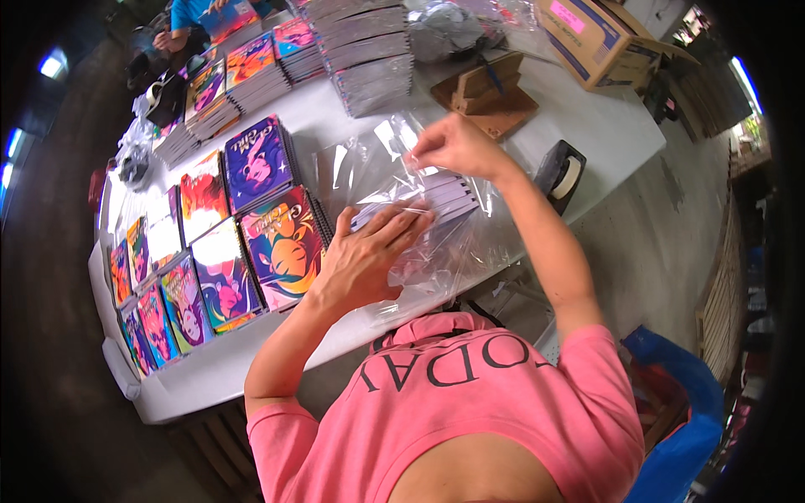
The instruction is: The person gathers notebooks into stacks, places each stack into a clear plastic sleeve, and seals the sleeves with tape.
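A person in a pink shirt [495,386] leans over a white table [620,142], both bare forearms reaching up from the lower part of the frame. The left hand [369,256] lies palm down at the centre, fingers slightly apart and pointing toward the upper right, pressing on clear plastic film [356,172] over a small stack of white-edged books [449,199]. These books are at the centre of the frame, just right of that hand's fingertips. The right arm reaches up from the lower right and bends inward at the wrist; the right hand [459,147], above centre, is turned leftward, thumb and fingers pinching the film. Colourful spiral notebooks [285,247] fill the table at centre left; a black tape dispenser [560,174] stands right of centre, beside the right forearm.
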The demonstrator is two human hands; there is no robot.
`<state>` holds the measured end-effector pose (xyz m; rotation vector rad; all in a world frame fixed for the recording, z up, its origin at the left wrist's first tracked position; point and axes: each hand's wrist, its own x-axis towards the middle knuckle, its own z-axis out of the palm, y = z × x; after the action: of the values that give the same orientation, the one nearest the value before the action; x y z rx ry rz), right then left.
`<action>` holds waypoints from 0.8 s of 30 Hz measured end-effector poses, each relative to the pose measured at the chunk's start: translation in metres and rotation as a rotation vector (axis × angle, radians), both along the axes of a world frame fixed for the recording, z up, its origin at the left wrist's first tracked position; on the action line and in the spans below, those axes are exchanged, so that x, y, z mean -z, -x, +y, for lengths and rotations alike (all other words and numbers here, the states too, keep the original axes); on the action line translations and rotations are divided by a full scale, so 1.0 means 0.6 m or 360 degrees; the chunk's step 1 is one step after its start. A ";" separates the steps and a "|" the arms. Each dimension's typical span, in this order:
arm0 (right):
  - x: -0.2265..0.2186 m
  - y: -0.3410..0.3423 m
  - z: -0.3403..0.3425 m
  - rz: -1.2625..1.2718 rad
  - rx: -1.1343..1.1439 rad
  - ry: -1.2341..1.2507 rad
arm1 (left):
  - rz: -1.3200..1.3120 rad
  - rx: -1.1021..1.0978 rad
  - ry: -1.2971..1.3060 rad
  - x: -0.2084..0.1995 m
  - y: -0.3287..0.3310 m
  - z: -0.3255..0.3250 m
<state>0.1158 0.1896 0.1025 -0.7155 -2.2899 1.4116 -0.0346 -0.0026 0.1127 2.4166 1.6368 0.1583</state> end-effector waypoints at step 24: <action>0.194 -0.299 -0.104 0.0293 0.2133 0.0896 | -0.0082 0.0239 -0.0079 0.008 0.045 0.036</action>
<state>0.2953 0.1272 -0.0140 -1.7060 -0.7546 1.2199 -0.0616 0.0189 0.1079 2.5383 1.4397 0.2373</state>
